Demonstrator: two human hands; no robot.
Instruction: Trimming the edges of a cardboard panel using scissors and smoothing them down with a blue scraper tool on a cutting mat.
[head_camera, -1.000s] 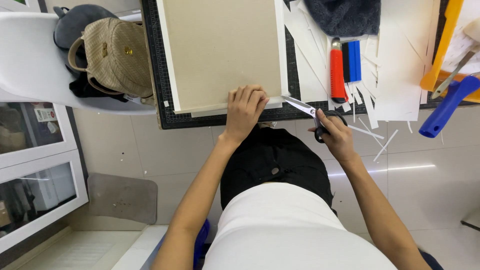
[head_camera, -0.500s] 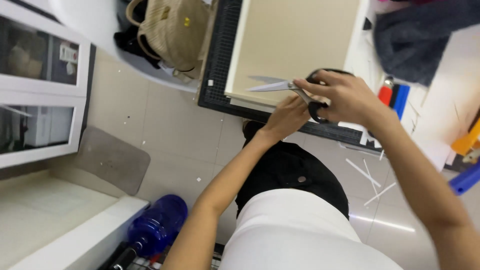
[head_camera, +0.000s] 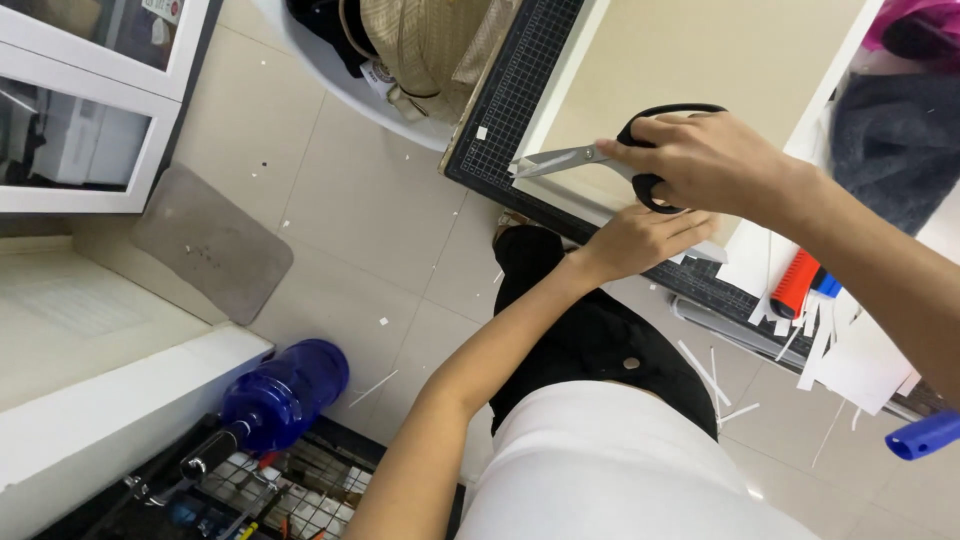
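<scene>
The right hand (head_camera: 715, 160) is gripping black-handled scissors (head_camera: 600, 160), fingers clamped through the loops, blades slightly parted at the edge of the beige card (head_camera: 690, 60) on the black cutting mat (head_camera: 520, 90). The left hand (head_camera: 640, 240), fingers together, is pressing the card's near edge (close enough that a slip might nick it). A red-and-blue pack (head_camera: 805, 285) is lying among white paper strips (head_camera: 850, 350).
</scene>
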